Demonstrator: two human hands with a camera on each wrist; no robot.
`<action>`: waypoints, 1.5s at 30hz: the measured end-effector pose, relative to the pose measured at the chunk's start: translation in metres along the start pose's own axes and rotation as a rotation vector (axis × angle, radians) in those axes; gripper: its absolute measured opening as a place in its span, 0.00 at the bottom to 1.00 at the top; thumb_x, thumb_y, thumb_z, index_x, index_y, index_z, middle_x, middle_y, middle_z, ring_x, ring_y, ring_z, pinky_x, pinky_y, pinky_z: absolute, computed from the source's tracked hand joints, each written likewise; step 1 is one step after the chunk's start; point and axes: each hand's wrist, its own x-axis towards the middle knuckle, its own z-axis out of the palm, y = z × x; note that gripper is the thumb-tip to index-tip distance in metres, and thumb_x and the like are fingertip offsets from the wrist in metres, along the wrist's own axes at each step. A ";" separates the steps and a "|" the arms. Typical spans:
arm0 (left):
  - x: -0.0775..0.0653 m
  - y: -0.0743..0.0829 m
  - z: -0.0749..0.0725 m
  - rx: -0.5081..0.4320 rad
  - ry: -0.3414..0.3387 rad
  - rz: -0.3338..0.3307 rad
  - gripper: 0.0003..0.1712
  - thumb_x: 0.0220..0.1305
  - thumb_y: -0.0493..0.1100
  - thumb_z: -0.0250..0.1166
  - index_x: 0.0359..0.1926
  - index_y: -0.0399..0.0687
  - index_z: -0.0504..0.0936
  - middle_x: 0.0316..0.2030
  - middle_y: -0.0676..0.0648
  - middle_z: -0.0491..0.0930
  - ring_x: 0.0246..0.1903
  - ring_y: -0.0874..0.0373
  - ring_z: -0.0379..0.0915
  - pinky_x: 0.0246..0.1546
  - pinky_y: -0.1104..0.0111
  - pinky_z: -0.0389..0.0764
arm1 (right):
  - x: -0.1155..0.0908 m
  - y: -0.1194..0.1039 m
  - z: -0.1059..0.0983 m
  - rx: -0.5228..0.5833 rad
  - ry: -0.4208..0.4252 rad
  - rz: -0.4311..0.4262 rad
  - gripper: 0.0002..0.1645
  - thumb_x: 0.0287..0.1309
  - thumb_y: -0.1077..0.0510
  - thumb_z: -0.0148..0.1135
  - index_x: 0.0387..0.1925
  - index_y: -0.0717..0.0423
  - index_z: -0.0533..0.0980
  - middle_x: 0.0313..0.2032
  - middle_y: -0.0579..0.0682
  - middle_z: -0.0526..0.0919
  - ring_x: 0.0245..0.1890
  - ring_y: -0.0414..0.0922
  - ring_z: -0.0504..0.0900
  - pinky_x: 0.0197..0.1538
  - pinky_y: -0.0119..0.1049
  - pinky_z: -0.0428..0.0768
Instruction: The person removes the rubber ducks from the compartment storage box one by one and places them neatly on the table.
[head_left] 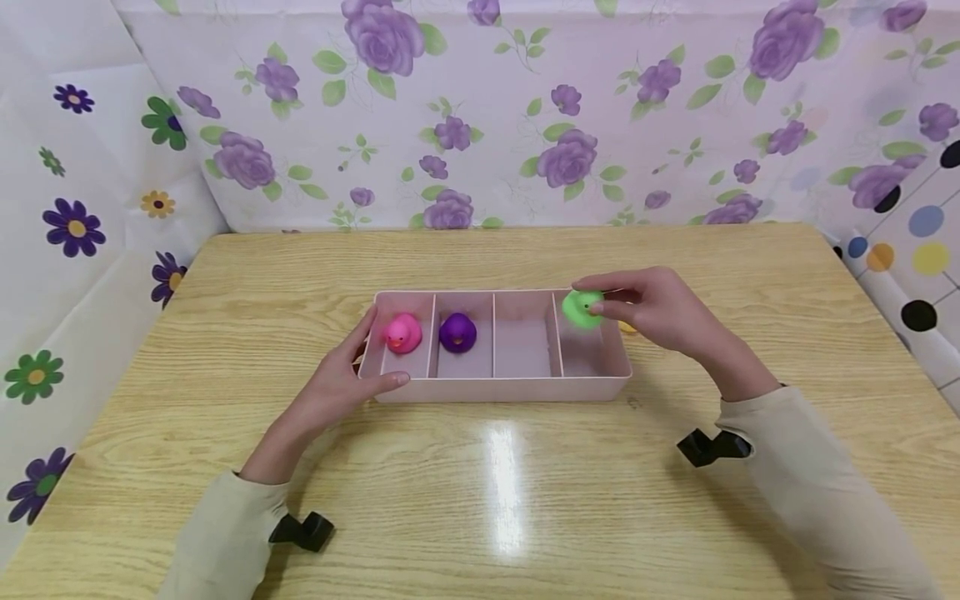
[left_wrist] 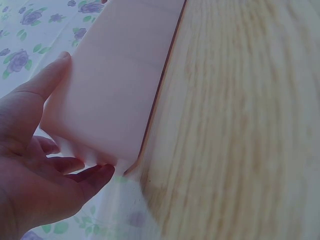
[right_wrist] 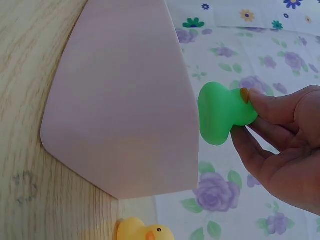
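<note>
A pale pink divided box [head_left: 502,390] lies on the table, its compartments side by side. My left hand [head_left: 337,379] holds its left end, thumb at the front rim and fingers along the end wall, also seen in the left wrist view around the box [left_wrist: 110,75]. In the leftmost compartment sits a pink rubber duck [head_left: 403,333], with a purple rubber duck [head_left: 458,333] in the one beside it. My right hand [head_left: 660,308] pinches a green rubber duck [right_wrist: 220,112] by its head, over the rightmost compartment.
A yellow rubber duck [right_wrist: 142,230] lies on the table just beyond the box's right end, mostly hidden behind my right hand in the head view. Flowered cloth [head_left: 465,117] hangs along the table's back edge. The wooden table [head_left: 450,483] extends around the box.
</note>
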 end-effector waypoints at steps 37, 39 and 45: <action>0.000 -0.001 0.000 -0.008 -0.002 0.008 0.61 0.60 0.47 0.73 0.80 0.50 0.38 0.75 0.35 0.52 0.70 0.38 0.54 0.65 0.44 0.64 | -0.012 0.039 -0.040 -0.033 0.096 0.125 0.21 0.66 0.59 0.65 0.60 0.55 0.80 0.59 0.58 0.80 0.42 0.25 0.80 0.43 0.23 0.79; 0.000 -0.001 -0.001 -0.008 -0.003 0.007 0.61 0.60 0.47 0.73 0.80 0.49 0.38 0.75 0.35 0.51 0.71 0.38 0.53 0.65 0.44 0.64 | -0.012 0.041 -0.041 -0.028 0.096 0.130 0.21 0.66 0.60 0.64 0.60 0.56 0.79 0.59 0.59 0.80 0.42 0.25 0.80 0.43 0.23 0.79; -0.001 0.000 0.000 -0.024 -0.007 0.003 0.61 0.61 0.46 0.73 0.80 0.50 0.38 0.75 0.34 0.53 0.70 0.39 0.56 0.64 0.46 0.67 | -0.013 0.051 -0.043 -0.019 0.089 0.146 0.22 0.67 0.62 0.63 0.61 0.58 0.78 0.61 0.61 0.78 0.42 0.23 0.79 0.43 0.24 0.80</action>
